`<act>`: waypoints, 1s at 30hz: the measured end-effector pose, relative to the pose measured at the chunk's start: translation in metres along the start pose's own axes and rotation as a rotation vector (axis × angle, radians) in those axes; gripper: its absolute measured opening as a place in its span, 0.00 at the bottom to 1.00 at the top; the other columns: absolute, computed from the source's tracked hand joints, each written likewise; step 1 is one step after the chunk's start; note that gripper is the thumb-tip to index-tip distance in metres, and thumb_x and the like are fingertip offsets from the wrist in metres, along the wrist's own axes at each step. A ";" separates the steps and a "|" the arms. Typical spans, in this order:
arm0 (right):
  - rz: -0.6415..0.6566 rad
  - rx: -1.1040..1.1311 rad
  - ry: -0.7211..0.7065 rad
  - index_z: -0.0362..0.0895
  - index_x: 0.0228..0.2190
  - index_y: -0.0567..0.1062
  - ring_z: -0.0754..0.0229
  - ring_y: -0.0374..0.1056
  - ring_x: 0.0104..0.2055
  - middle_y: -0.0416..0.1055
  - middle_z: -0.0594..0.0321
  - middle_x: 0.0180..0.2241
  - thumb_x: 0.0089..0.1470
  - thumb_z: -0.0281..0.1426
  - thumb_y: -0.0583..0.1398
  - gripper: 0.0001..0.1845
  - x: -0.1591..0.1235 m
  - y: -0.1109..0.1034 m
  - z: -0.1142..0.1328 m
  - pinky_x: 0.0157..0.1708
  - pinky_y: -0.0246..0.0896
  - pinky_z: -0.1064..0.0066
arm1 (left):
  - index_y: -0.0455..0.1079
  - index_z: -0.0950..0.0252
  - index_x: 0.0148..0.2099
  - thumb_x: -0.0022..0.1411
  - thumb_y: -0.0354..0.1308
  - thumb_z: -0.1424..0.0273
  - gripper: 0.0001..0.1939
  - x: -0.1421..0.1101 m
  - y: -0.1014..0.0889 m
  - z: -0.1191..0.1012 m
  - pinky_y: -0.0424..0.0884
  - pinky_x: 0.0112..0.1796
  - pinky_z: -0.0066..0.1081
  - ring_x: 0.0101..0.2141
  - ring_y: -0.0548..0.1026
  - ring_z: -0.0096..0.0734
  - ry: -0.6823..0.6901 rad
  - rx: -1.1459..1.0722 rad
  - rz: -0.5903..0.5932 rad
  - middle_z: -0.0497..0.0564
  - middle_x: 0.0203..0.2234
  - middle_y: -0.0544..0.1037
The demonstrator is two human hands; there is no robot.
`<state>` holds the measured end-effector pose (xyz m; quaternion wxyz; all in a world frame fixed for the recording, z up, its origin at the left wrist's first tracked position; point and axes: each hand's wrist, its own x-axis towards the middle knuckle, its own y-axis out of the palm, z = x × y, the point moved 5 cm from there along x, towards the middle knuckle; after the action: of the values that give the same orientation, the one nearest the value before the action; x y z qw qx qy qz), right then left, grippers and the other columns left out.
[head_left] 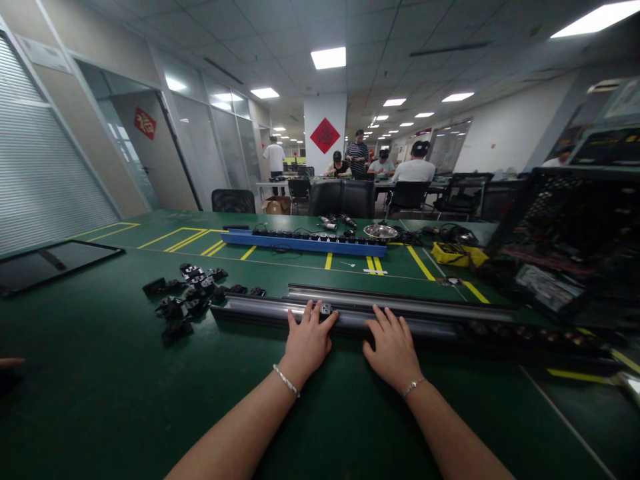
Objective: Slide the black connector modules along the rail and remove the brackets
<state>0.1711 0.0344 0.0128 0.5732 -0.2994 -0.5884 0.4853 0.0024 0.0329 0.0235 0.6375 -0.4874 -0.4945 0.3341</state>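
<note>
A long dark metal channel (265, 308) lies across the green table in front of me. My left hand (307, 341) rests on its near edge with the fingers spread. A small black part (327, 309) sits in the channel beside my left fingertips; whether they press on it I cannot tell. Further right, my right hand (393, 345) lies over the same channel, fingers apart and holding nothing. Several small dark pieces (525, 333) line the channel's right end. Behind it runs a second dark channel (425, 308). A pile of loose black parts (197, 297) lies to the left.
A blue channel (305, 243) filled with black parts lies farther back, near a metal bowl (381, 231) and a yellow container (457, 255). At left is a flat black-framed panel (57, 263). Another person's fingertip (11, 363) shows at the left edge. People sit and stand beyond.
</note>
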 end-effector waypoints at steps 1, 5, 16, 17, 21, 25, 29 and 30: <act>0.002 0.002 0.001 0.45 0.41 0.72 0.49 0.47 0.62 0.57 0.57 0.59 0.48 0.31 0.54 0.17 0.000 0.000 0.000 0.59 0.37 0.53 | 0.52 0.48 0.61 0.58 0.49 0.66 0.28 0.000 -0.001 0.002 0.50 0.51 0.64 0.61 0.49 0.49 -0.002 0.005 -0.005 0.55 0.61 0.56; -0.002 0.003 0.003 0.45 0.38 0.72 0.50 0.47 0.61 0.57 0.57 0.59 0.47 0.31 0.54 0.15 0.000 -0.002 0.001 0.59 0.37 0.53 | 0.54 0.47 0.60 0.57 0.51 0.64 0.27 -0.003 -0.006 0.012 0.48 0.52 0.64 0.61 0.50 0.48 -0.007 0.030 -0.034 0.54 0.60 0.58; 0.010 0.016 0.000 0.45 0.37 0.72 0.50 0.47 0.62 0.57 0.58 0.59 0.47 0.31 0.53 0.14 0.000 -0.001 0.000 0.59 0.36 0.53 | 0.60 0.50 0.57 0.57 0.50 0.55 0.25 -0.011 -0.013 0.042 0.45 0.56 0.56 0.60 0.54 0.46 -0.062 0.054 -0.076 0.54 0.58 0.62; 0.012 0.017 0.002 0.45 0.37 0.72 0.50 0.47 0.62 0.57 0.58 0.59 0.47 0.31 0.53 0.14 0.000 -0.001 0.000 0.59 0.36 0.53 | 0.60 0.50 0.58 0.57 0.50 0.55 0.25 -0.011 -0.012 0.044 0.45 0.56 0.56 0.60 0.54 0.45 -0.066 0.057 -0.077 0.54 0.58 0.62; 0.010 0.019 0.004 0.45 0.37 0.72 0.50 0.47 0.62 0.57 0.58 0.59 0.47 0.31 0.53 0.14 0.000 -0.002 0.000 0.59 0.36 0.53 | 0.60 0.50 0.57 0.58 0.49 0.55 0.25 -0.013 -0.012 0.052 0.46 0.56 0.55 0.60 0.54 0.45 -0.074 0.059 -0.073 0.55 0.58 0.62; 0.002 0.013 0.000 0.45 0.37 0.72 0.50 0.47 0.62 0.57 0.57 0.59 0.47 0.31 0.53 0.14 0.000 -0.002 0.001 0.59 0.37 0.53 | 0.60 0.50 0.57 0.57 0.49 0.56 0.25 -0.013 -0.013 0.058 0.46 0.56 0.55 0.60 0.54 0.46 -0.087 0.054 -0.053 0.54 0.59 0.62; -0.003 0.011 -0.003 0.45 0.36 0.72 0.50 0.47 0.62 0.57 0.57 0.59 0.47 0.31 0.53 0.13 0.000 -0.001 0.000 0.58 0.38 0.53 | 0.60 0.50 0.57 0.57 0.50 0.57 0.25 -0.014 -0.013 0.065 0.46 0.56 0.54 0.60 0.54 0.47 -0.098 0.054 -0.035 0.53 0.58 0.62; -0.004 0.012 -0.005 0.45 0.36 0.72 0.50 0.47 0.62 0.57 0.57 0.59 0.48 0.31 0.53 0.13 0.000 0.000 -0.001 0.59 0.37 0.53 | 0.60 0.50 0.57 0.57 0.50 0.57 0.25 -0.015 -0.013 0.067 0.47 0.56 0.54 0.60 0.54 0.47 -0.100 0.058 -0.037 0.53 0.58 0.62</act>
<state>0.1717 0.0343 0.0130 0.5746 -0.2936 -0.5876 0.4882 -0.0663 0.0351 0.0337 0.6318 -0.4422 -0.5248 0.3604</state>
